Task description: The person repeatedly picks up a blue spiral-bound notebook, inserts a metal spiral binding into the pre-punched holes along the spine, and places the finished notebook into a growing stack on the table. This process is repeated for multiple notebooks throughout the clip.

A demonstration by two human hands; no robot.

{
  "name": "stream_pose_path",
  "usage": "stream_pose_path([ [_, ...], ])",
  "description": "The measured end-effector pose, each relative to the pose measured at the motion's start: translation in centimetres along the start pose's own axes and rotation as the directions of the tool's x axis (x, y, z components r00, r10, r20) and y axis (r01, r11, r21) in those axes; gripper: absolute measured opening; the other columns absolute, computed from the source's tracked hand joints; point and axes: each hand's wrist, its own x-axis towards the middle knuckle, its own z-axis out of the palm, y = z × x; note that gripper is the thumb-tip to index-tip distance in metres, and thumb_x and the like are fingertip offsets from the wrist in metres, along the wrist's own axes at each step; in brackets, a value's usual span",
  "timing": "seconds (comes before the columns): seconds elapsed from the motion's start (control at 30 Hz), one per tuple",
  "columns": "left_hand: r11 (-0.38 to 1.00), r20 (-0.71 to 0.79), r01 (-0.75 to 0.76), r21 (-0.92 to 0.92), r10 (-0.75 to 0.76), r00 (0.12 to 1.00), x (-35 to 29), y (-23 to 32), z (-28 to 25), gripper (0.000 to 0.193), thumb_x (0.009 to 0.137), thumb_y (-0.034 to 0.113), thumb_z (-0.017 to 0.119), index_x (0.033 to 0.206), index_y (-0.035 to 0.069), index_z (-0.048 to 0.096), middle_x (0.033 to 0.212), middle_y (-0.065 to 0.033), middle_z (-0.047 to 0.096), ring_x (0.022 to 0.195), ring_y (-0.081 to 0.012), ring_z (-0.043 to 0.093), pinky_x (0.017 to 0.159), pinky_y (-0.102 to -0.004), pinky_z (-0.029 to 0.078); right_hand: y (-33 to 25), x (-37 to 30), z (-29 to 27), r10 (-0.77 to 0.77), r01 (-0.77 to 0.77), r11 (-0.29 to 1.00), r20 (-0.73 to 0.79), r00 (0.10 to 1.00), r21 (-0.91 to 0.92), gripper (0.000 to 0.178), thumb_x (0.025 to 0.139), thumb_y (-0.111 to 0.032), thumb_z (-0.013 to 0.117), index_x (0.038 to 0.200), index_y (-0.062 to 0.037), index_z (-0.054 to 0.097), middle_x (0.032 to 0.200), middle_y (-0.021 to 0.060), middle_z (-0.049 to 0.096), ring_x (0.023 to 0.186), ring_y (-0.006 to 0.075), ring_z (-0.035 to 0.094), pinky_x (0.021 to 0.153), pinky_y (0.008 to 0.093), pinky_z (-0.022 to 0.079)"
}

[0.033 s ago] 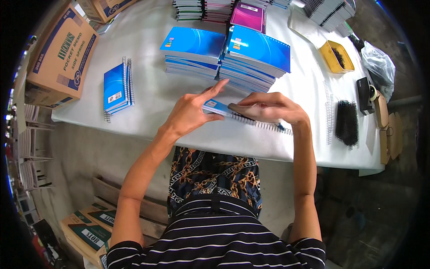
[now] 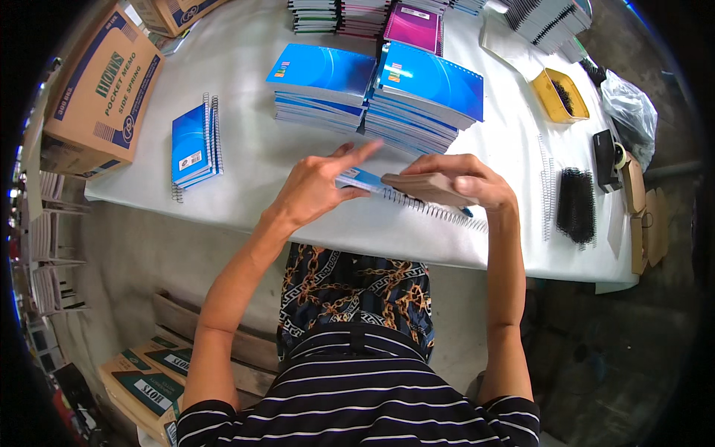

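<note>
Notebook [image 2: 359, 176] touches left hand [image 2: 314, 185] — yellow tub [image 2: 547, 98] holds bits [image 2: 569, 98] (coils, perhaps).

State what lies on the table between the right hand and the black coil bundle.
In the head view, thin silvery coils lie between the right hand and the black coil bundle.

blue spiral notebook [image 2: 360, 177]: partly hidden by left hand [image 2: 309, 190] | left forefinger [image 2: 363, 155]: blurred | 11 o'clock carton [image 2: 175, 15]: cut by top edge
</note>
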Motion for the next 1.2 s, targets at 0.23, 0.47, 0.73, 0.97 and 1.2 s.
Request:
stream_pose_path([
  [0.23, 1.0, 0.335, -0.005, -0.006, 0.007, 0.942, -0.3, 0.9, -3.3, 0.065, 0.073, 0.022, 0.079, 0.134, 0.025, 0.057, 0.125, -0.0054, 0.064, 0.103, -0.026, 0.068, 0.084, -0.0363, 0.056, -1.0, 0.8, 1.0, 0.224, -0.183, 0.93, 0.096, 0.97, -0.318, 0.076, 0.078, -0.06, 0.061, 0.119, 0.005, 0.064, 0.11, 0.0197, 0.066, 0.095, 0.0291, 0.066, 0.081, 0.0389, 0.052],
  [0.47, 0.937, 0.033, 0.109, -0.331, -0.104, 0.994, -0.7, 0.9, -0.6, 0.098, 0.067, 0.008, 0.085, 0.15, 0.021, 0.034, 0.14, -0.0094, 0.054, 0.123, -0.0256, 0.057, 0.094, -0.0392, 0.053, 0.1, 0.5, 1.2, 0.206, -0.197, 0.968, 0.038, 0.978, -0.158, 0.074, 0.08, -0.062, 0.058, 0.121, 0.0, 0.066, 0.118, 0.0195, 0.064, 0.109, 0.0327, 0.061, 0.093, 0.045, 0.046],
  [0.73, 0.812, -0.126, 0.149, -0.564, -0.263, 0.957, -0.9, -0.6, 2.2, 0.101, 0.066, 0.012, 0.085, 0.151, 0.018, 0.031, 0.13, -0.0113, 0.062, 0.123, -0.0207, 0.057, 0.097, -0.0322, 0.05, 0.6, 0.7, -0.2, 0.028, -0.028, 0.998, 0.006, 1.0, -0.047, 0.071, 0.082, -0.059, 0.057, 0.123, -0.0013, 0.065, 0.117, 0.0158, 0.064, 0.108, 0.0291, 0.06, 0.092, 0.0405, 0.046],
  [0.97, 0.785, -0.155, 0.106, -0.61, -0.249, 0.956, -0.8, 0.0, 3.8, 0.082, 0.07, 0.004, 0.081, 0.143, 0.015, 0.047, 0.13, -0.0107, 0.062, 0.125, -0.0198, 0.054, 0.1, -0.0331, 0.048, 0.6, 1.1, 0.4, 0.09, -0.098, 0.988, -0.072, 0.993, -0.119, 0.079, 0.076, -0.062, 0.059, 0.114, 0.007, 0.067, 0.11, 0.0232, 0.064, 0.096, 0.0337, 0.063, 0.084, 0.0433, 0.05],
  [1.2, 0.666, -0.048, 0.154, -0.73, -0.275, 0.96, -0.5, 0.2, 4.0, 0.079, 0.073, 0.01, 0.079, 0.144, 0.011, 0.045, 0.136, -0.012, 0.057, 0.127, -0.0208, 0.052, 0.111, -0.0418, 0.037, 0.5, 0.8, -0.5, 0.071, -0.076, 0.99, -0.048, 0.996, -0.12, 0.079, 0.079, -0.062, 0.059, 0.115, 0.0079, 0.066, 0.113, 0.0218, 0.064, 0.098, 0.0324, 0.062, 0.082, 0.0412, 0.049],
])
